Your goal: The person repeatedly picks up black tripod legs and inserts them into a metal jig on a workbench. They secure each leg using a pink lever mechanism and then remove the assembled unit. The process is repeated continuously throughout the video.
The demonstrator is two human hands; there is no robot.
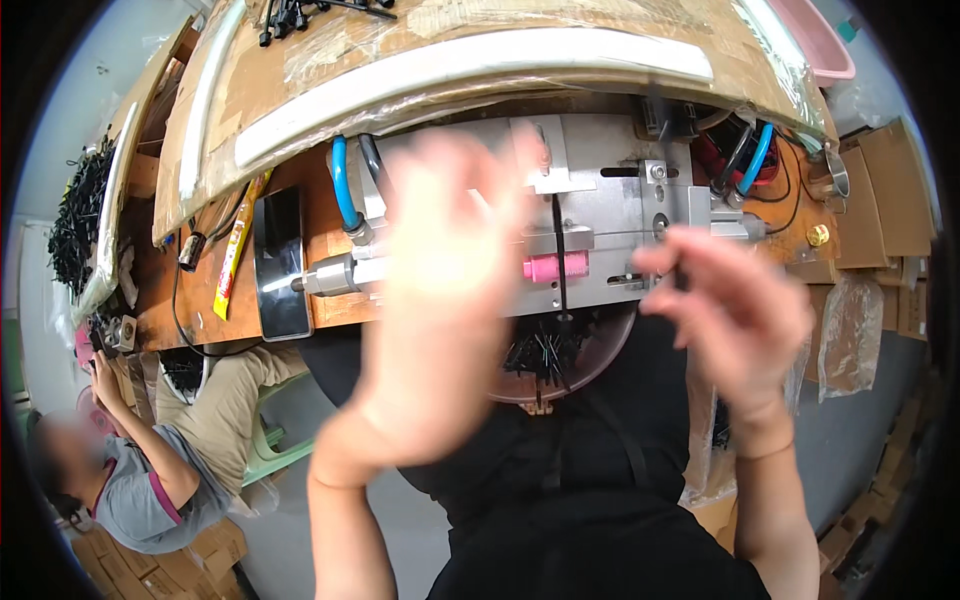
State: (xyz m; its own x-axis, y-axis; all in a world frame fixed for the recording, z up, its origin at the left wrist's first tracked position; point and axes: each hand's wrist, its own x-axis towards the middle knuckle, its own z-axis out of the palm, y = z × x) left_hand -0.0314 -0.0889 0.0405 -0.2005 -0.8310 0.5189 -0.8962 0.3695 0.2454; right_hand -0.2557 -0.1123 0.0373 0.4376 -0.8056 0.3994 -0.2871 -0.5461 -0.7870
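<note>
A metal fixture (610, 285) lies on the bench in front of me, with air cylinders at both sides. A thin black strip (561, 245) runs across it toward me, over a pink block (540, 268). My left hand (450, 220) is raised above the fixture's left part, smeared by motion and hiding what is beneath; whether it holds anything cannot be told. At the fixture's right end is my right hand (735, 310), somewhat blurred, its thumb and forefinger curled but apart. Nothing shows plainly between them. A round pinkish bowl (610, 345) with thin black pieces sits by my lap.
A cardboard-covered shelf (440, 40) with a white padded edge overhangs the bench, black parts (290, 18) on top. Left of the fixture lie a dark phone-like slab (282, 265) and a yellow packet (238, 245). Blue hoses (345, 185) rise nearby. A seated person (150, 465) works at left.
</note>
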